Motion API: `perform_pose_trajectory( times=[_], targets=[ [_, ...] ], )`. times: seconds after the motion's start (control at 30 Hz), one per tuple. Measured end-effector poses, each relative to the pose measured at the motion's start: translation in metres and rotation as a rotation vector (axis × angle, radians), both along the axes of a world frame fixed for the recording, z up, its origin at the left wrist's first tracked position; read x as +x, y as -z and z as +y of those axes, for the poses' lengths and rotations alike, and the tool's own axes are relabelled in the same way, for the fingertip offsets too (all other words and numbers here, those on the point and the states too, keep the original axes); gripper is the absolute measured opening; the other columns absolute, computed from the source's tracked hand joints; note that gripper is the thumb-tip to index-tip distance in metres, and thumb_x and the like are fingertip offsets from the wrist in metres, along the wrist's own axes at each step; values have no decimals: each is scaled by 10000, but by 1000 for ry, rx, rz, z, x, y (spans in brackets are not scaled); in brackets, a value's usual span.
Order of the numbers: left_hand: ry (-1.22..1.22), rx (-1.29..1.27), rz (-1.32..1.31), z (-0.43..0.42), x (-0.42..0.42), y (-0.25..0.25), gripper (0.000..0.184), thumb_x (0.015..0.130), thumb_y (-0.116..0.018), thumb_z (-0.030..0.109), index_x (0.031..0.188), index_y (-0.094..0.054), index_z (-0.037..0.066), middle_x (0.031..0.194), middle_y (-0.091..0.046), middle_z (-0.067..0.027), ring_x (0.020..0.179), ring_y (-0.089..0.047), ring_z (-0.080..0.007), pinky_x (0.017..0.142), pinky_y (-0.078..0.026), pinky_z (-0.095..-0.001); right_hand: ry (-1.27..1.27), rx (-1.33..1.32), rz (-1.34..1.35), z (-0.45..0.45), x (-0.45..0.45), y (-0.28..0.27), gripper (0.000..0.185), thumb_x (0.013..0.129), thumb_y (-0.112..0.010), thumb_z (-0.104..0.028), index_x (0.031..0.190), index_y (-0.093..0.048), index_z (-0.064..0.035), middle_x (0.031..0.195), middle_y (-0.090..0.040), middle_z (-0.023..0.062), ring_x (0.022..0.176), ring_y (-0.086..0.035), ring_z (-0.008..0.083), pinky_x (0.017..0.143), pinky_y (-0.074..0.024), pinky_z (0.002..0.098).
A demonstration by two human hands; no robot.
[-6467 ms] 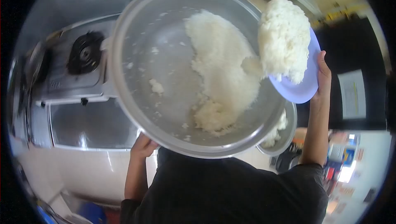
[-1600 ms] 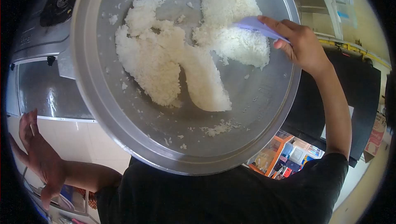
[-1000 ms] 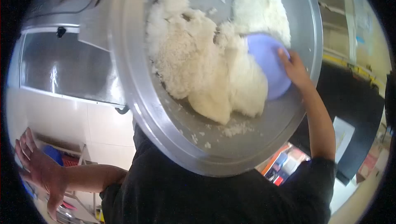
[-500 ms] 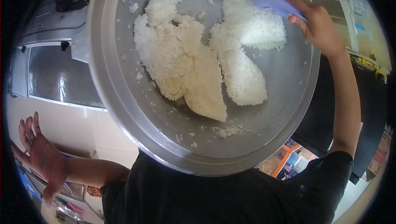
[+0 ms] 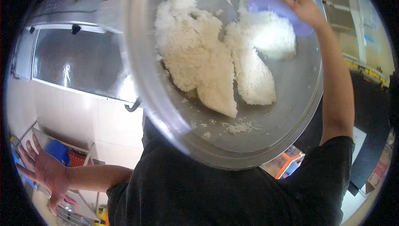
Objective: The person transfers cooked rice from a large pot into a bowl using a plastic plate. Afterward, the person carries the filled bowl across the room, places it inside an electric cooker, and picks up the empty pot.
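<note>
My right hand (image 5: 302,9) grips a purple plastic plate (image 5: 270,5), thin and curved, over the rice at the upper right of a large metal pot (image 5: 297,88). The plate's lower edge lies against or just above the rice. A bigger mass of white rice (image 5: 195,51) fills the pot's left side, and a narrower lump of rice (image 5: 253,80) lies beside it. Loose grains stick to the bottom and wall. Far from the pot, my left hand (image 5: 50,172) is held out at the left, fingers spread, with nothing in it.
A gas stove (image 5: 62,3) stands at the upper left, above a dark glass-fronted panel (image 5: 79,64). Below, near my left hand, is a rack with a blue container (image 5: 57,151) and a red basket (image 5: 79,159). A black surface (image 5: 370,101) is at the right.
The pot appears shifted to the right and tilted in view. The purple plate has turned, showing more of its curved side at the rice. My left hand stays spread, slightly lower.
</note>
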State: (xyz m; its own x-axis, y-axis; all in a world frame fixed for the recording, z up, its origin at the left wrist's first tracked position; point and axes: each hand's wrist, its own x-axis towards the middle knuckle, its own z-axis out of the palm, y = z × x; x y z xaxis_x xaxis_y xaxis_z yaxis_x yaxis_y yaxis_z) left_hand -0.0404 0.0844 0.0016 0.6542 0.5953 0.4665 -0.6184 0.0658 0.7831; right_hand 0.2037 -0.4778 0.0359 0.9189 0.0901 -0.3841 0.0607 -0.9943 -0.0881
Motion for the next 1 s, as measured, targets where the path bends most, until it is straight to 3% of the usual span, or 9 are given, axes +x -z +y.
perform_pose_trajectory(
  times=[0.03,0.13,0.2,0.27,0.33,0.43,0.53,0.73,1.0],
  targets=[
    [-335,123,144,-4,-6,-2,1279,534,-477,912,1437,-241,38,1446,-145,-356,1336,-183,-495,1061,-17,-668,85,-45,-130,-32,-4,21,670,857,-519,-592,1110,-631,18,971,-667,197,895,-651,267,826,-483,358],
    [43,37,-57,69,-62,28,1221,565,-422,921,1449,-246,98,1462,-176,-308,1350,-202,-451,1071,-49,-645,182,-108,-179,-29,-24,18,684,834,-536,-610,1049,-647,30,881,-661,246,900,-648,285,809,-478,400],
    [161,-93,-154,78,-83,29,1190,587,-397,919,1462,-221,133,1475,-149,-294,1365,-184,-430,1080,-62,-626,43,-209,114,-2,-29,-11,497,867,-578,-450,1049,-649,7,913,-636,284,892,-639,333,817,-472,427],
    [88,-9,-106,80,-90,25,1199,587,-405,916,1463,-205,121,1470,-154,-296,1364,-181,-431,1080,-68,-624,-365,-440,23,36,-49,-48,311,889,-570,-250,1072,-637,-7,915,-630,277,857,-627,393,795,-469,435],
    [79,66,-82,82,-81,23,1209,588,-412,913,1463,-190,110,1465,-159,-299,1362,-178,-431,1079,-73,-622,-301,-520,-137,69,-61,-102,228,886,-530,-119,1058,-633,-11,947,-634,257,872,-601,434,819,-461,436],
    [119,214,19,76,-48,23,1242,580,-405,922,1456,-183,70,1446,-205,-300,1347,-212,-435,1081,-101,-606,-188,-283,-331,96,-75,-158,257,877,-518,-89,1112,-588,-12,985,-625,260,913,-596,428,842,-446,463],
    [257,280,28,56,-13,29,1279,576,-369,938,1454,-159,32,1394,-316,-289,1292,-330,-392,1068,-181,-553,-341,-16,-497,75,-77,-142,338,876,-501,-67,1212,-507,-26,1020,-611,274,927,-589,437,859,-446,469],
    [420,266,115,6,17,22,1323,591,-265,956,1442,-87,-41,1290,-445,-259,1163,-475,-334,1030,-289,-439,42,-163,-458,37,-95,-98,422,896,-517,-129,1291,-413,-22,1100,-564,319,1039,-552,438,893,-438,422],
    [717,203,227,-46,7,31,1283,624,-278,936,1438,-116,-43,1249,-479,-254,1129,-497,-326,965,-364,-424,488,673,-206,22,-128,-80,531,909,-522,-202,1373,-326,-32,1145,-561,232,979,-610,273,798,-502,368]
  ],
)
